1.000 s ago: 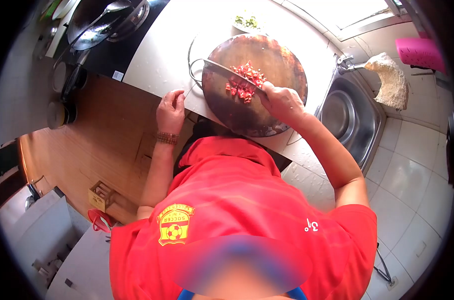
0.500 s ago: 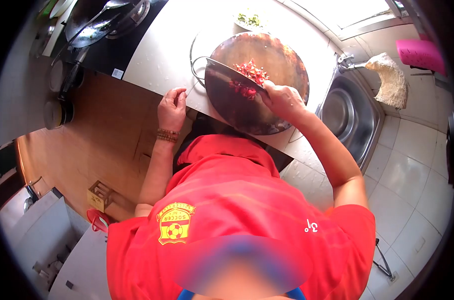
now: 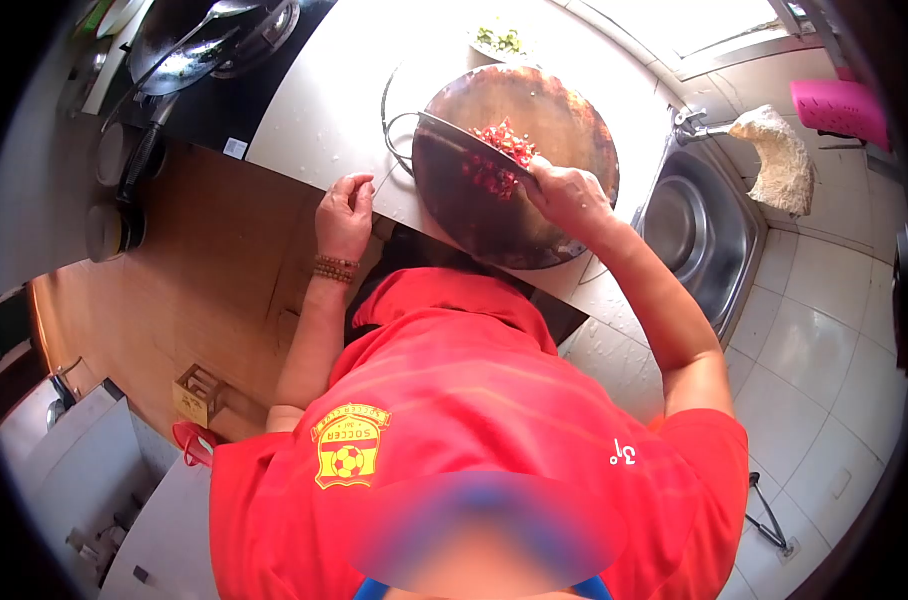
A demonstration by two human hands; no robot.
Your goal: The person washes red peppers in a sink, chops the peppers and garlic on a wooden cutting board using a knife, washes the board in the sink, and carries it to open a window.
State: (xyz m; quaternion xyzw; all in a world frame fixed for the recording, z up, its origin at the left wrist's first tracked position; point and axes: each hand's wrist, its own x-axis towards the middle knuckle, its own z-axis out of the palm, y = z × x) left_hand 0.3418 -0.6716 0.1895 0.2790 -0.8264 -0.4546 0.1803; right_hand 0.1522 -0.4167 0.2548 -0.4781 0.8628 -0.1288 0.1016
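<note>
My right hand [image 3: 571,203] grips a broad-bladed knife [image 3: 469,142] by its handle, over the right half of a round wooden chopping board [image 3: 564,120]. The blade stretches up and left across the board. Chopped red pieces [image 3: 509,140] lie in a pile along the blade's far side, and more red shows on its near side. Off the counter's front edge, left of the board, my left hand [image 3: 345,215] hangs with fingers curled together; whether it holds anything small is hidden.
Behind the board stands a dish of chopped green pieces [image 3: 499,40]. A metal sink [image 3: 709,240] with a faucet [image 3: 694,128] is at the right. A wok [image 3: 184,60] sits on the dark stove at upper left. A pink basket [image 3: 839,110] hangs at upper right.
The knife has shifted slightly right and its blade has tilted, covering more of the near red pieces. My left hand has barely moved.
</note>
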